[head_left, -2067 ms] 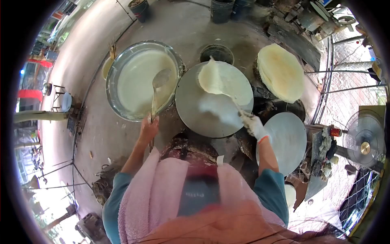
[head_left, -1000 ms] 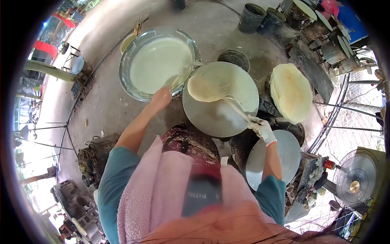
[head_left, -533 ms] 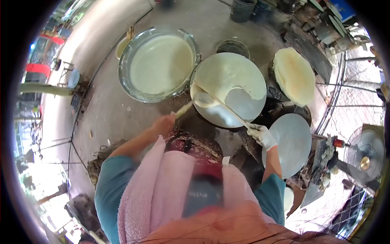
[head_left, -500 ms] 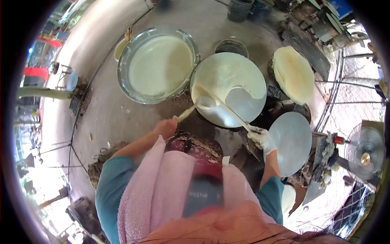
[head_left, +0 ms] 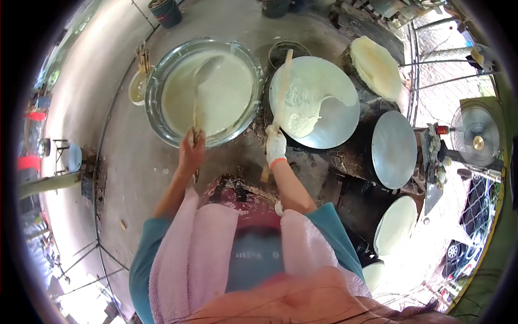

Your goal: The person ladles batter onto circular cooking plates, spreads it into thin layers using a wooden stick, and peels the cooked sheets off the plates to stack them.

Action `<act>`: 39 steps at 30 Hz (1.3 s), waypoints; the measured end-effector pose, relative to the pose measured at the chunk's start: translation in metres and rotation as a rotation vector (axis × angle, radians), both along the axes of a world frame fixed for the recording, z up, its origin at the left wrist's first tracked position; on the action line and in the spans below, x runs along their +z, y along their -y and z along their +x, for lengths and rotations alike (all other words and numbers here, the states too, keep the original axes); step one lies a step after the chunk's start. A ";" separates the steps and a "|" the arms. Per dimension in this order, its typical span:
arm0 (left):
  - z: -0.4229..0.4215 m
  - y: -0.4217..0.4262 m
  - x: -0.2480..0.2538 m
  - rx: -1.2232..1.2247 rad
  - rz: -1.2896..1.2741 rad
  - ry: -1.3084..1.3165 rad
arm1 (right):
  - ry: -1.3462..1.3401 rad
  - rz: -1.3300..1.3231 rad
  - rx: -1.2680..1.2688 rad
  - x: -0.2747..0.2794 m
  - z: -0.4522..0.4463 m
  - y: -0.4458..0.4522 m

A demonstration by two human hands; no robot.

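My left hand (head_left: 192, 151) is closed around the handle of a ladle (head_left: 209, 69), whose bowl is at the batter in the wide metal basin (head_left: 153, 110). Pale batter (head_left: 181, 92) fills much of that basin. In a white glove, my right hand (head_left: 275, 144) grips a flat wooden stick (head_left: 284, 86) held lengthwise over the left edge of a round metal pan (head_left: 337, 127). White batter (head_left: 302, 100) covers the upper and left parts of this pan, while bare metal shows at the lower right.
Right of the pan, a pale round sheet (head_left: 376, 67) lies on a dark support. Another bare round pan (head_left: 394, 150) and a pan with a whitish surface (head_left: 396, 225) stand farther down. A fan (head_left: 476, 135) is at far right, and a dark bucket (head_left: 165, 13) at the back.
My left hand has carried the ladle from the pan's left edge up to the basin. My right hand has shifted left, and the stick now points upward along the pan's left side.
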State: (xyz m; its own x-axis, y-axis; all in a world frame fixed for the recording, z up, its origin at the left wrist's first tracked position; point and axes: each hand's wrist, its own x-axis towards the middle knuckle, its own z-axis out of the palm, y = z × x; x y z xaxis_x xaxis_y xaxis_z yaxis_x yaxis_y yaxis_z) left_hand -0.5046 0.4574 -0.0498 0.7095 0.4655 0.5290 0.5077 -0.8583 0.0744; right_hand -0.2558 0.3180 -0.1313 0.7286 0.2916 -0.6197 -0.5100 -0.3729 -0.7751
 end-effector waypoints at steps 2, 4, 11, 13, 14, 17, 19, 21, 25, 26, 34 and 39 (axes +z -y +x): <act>-0.015 0.001 0.008 -0.001 0.068 0.056 | 0.045 -0.055 -0.040 0.009 -0.001 0.030; -0.038 0.009 0.005 0.003 0.044 0.070 | 0.084 -0.085 -0.104 0.010 0.010 0.062; -0.055 0.040 0.010 0.303 -0.798 0.252 | 0.263 -0.172 0.176 0.045 0.011 0.095; -0.052 0.045 0.005 0.226 -0.640 0.177 | 0.490 -0.498 0.479 0.056 0.004 0.109; -0.052 0.046 0.000 0.203 -0.676 0.170 | 0.478 -0.564 0.470 0.064 0.013 0.121; -0.035 0.059 -0.001 0.308 -1.118 0.436 | 0.547 -0.595 0.370 0.061 0.060 0.162; -0.011 0.081 0.015 0.396 -1.269 0.535 | 0.509 -0.450 0.307 0.057 0.098 0.177; 0.010 0.104 0.026 0.401 -1.175 0.444 | 0.443 -0.351 0.417 0.043 0.112 0.186; 0.020 0.135 0.024 0.354 -1.190 0.385 | 0.580 -0.519 0.877 0.062 0.089 0.221; 0.030 0.147 0.040 0.444 -1.337 0.428 | 0.615 -0.541 0.813 0.057 0.101 0.231; 0.015 0.177 -0.007 0.308 -0.514 -0.069 | 0.609 -0.337 0.599 0.048 0.185 0.236; 0.013 0.179 -0.011 0.233 -0.450 -0.077 | 0.596 -0.527 0.692 0.044 0.174 0.279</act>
State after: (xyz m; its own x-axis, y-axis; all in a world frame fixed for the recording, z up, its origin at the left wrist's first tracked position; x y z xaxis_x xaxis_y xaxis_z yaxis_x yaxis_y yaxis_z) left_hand -0.4911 0.2788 -0.0605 0.5891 0.7855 0.1895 0.7002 -0.6133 0.3655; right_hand -0.0814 0.0386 -0.0874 0.7346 0.5584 -0.3854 0.3534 -0.7998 -0.4852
